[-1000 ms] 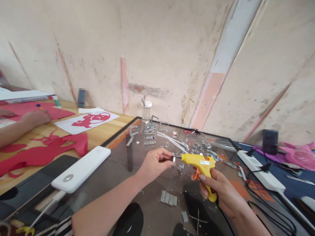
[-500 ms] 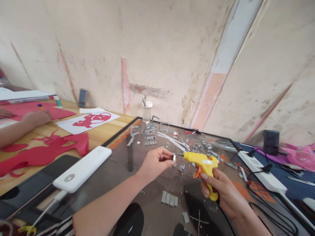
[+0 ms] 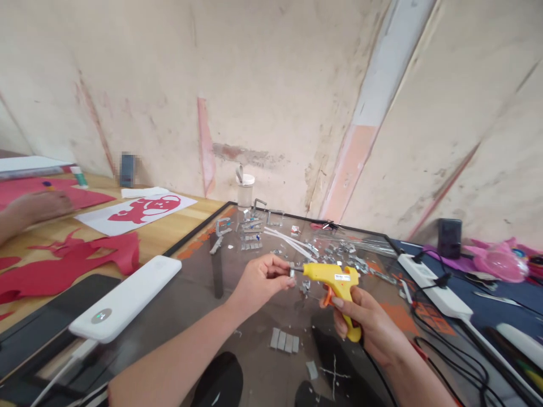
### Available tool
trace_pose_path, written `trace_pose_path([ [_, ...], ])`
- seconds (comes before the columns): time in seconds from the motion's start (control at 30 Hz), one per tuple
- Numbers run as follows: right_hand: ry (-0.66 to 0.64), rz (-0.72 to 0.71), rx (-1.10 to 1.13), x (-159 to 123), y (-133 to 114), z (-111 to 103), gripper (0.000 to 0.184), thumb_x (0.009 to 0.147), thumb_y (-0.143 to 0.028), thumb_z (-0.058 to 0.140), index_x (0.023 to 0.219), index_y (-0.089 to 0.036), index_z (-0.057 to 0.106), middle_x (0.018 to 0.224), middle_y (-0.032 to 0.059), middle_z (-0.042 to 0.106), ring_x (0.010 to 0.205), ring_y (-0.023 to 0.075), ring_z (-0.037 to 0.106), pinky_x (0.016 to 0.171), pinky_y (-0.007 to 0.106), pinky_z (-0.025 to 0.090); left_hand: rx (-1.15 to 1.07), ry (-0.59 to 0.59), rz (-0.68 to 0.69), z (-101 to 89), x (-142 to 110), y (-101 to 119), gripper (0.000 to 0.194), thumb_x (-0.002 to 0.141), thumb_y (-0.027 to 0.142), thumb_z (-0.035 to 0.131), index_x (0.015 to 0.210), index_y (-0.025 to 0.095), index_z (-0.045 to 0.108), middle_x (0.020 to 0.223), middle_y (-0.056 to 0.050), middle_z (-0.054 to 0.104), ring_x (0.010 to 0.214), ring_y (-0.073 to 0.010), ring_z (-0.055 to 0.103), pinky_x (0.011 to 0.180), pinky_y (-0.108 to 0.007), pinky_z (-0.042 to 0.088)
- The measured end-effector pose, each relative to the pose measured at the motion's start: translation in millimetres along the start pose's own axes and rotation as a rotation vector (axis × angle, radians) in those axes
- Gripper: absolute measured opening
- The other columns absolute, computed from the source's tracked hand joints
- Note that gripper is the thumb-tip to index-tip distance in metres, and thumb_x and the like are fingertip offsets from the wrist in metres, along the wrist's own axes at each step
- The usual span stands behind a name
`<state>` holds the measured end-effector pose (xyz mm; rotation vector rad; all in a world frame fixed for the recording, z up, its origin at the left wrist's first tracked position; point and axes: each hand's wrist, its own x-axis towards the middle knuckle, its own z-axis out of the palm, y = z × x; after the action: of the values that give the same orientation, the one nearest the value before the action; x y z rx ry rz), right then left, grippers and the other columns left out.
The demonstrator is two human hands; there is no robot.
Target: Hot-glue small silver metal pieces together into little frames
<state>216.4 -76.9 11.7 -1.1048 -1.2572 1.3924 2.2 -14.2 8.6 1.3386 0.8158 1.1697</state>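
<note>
My right hand [image 3: 365, 325] grips a yellow glue gun [image 3: 335, 282] with an orange trigger, one finger on the trigger. Its nozzle points left and touches a small silver metal piece [image 3: 291, 273]. My left hand [image 3: 261, 277] pinches that piece between thumb and fingers. Both hands hover over a dark glass sheet [image 3: 199, 294] with a black frame. Several silver metal pieces [image 3: 283, 341] lie on the glass just below my hands, and more [image 3: 250, 229] are scattered at its far end.
A white power bank [image 3: 127, 297] lies left of the glass, by a dark phone. Red paper cutouts [image 3: 63, 263] cover the wooden table, where another person's hand [image 3: 36, 203] rests. A white jar [image 3: 245, 189] stands by the wall. A white power strip [image 3: 435, 291] with black cables lies to the right.
The glue gun's nozzle was at the metal piece, drew slightly away, and now touches it again. The view has shifted a little to the right.
</note>
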Motion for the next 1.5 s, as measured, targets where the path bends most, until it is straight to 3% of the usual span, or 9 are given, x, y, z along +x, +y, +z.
trace_pose_path([
  [0.13,-0.031,-0.002,0.037,0.6,-2.1,2.3,0.029,0.072,-0.038,0.07,0.083,-0.015,0.054,0.077,0.0036,0.065,0.04,0.0053,0.047,0.043,0.021,0.032,0.029,0.007,0.022,-1.5,1.8,-1.1,0.023,0.061,0.016,0.071,0.078,0.014,0.056,0.064,0.0,0.069,0.061,-0.0136,0.066,0.058,-0.022,0.051],
  [0.37,-0.06,0.002,0.048,0.4,-1.5,3.3,0.028,0.072,-0.037,0.068,0.084,-0.015,0.055,0.084,0.0045,0.066,0.041,0.0054,0.049,0.043,0.021,0.035,0.072,0.012,0.009,-5.0,5.4,-4.0,0.024,0.061,0.017,0.071,0.08,0.014,0.057,0.067,-0.002,0.07,0.064,-0.0156,0.067,0.059,-0.023,0.051],
  [0.57,-0.076,-0.007,0.039,1.1,-0.3,1.7,0.027,0.074,-0.036,0.067,0.086,-0.015,0.055,0.086,0.0055,0.066,0.041,0.0049,0.049,0.043,0.021,0.035,0.058,-0.002,0.019,-3.5,3.7,-0.9,0.033,0.062,0.017,0.069,0.094,0.013,0.062,0.075,-0.003,0.072,0.066,-0.0152,0.067,0.061,-0.023,0.052],
  [0.63,-0.081,-0.015,0.032,0.8,-1.2,1.8,0.026,0.075,-0.035,0.066,0.087,-0.014,0.055,0.083,0.0048,0.066,0.041,0.0047,0.049,0.043,0.02,0.035,0.057,0.0,0.017,-3.0,3.0,-0.3,0.029,0.061,0.018,0.07,0.089,0.012,0.065,0.074,-0.004,0.072,0.065,-0.0149,0.067,0.061,-0.023,0.053],
  [0.83,-0.069,0.045,-0.025,-1.8,-6.6,2.3,0.029,0.074,-0.038,0.068,0.08,-0.013,0.055,0.043,-0.0034,0.054,0.038,0.0063,0.045,0.042,0.018,0.031,0.052,0.009,0.01,-5.0,3.1,1.1,0.025,0.059,0.016,0.07,0.084,0.012,0.066,0.071,-0.004,0.072,0.062,-0.0142,0.066,0.06,-0.023,0.053],
  [1.2,-0.045,0.019,0.02,-3.2,-8.5,3.0,0.029,0.073,-0.039,0.068,0.082,-0.014,0.055,0.047,-0.0031,0.055,0.04,0.007,0.045,0.044,0.019,0.034,0.052,-0.005,-0.034,0.1,-0.1,3.0,0.025,0.057,0.015,0.072,0.081,0.012,0.066,0.066,-0.002,0.07,0.062,-0.0134,0.065,0.061,-0.022,0.052],
  [1.37,-0.042,0.017,0.014,-2.1,-8.8,2.6,0.03,0.072,-0.039,0.07,0.082,-0.015,0.055,0.061,0.001,0.063,0.04,0.006,0.046,0.043,0.019,0.034,0.058,0.003,-0.032,0.2,0.1,3.5,0.024,0.056,0.015,0.072,0.079,0.013,0.066,0.065,-0.001,0.069,0.059,-0.0133,0.064,0.059,-0.023,0.051],
  [1.5,-0.054,0.068,-0.027,-3.4,-11.6,1.9,0.034,0.07,-0.044,0.07,0.08,-0.014,0.057,0.045,-0.0025,0.055,0.039,0.0077,0.045,0.042,0.02,0.031,0.095,0.017,-0.005,-3.8,3.2,1.3,0.024,0.057,0.018,0.073,0.079,0.013,0.068,0.069,-0.002,0.07,0.061,-0.0144,0.064,0.061,-0.025,0.052],
])
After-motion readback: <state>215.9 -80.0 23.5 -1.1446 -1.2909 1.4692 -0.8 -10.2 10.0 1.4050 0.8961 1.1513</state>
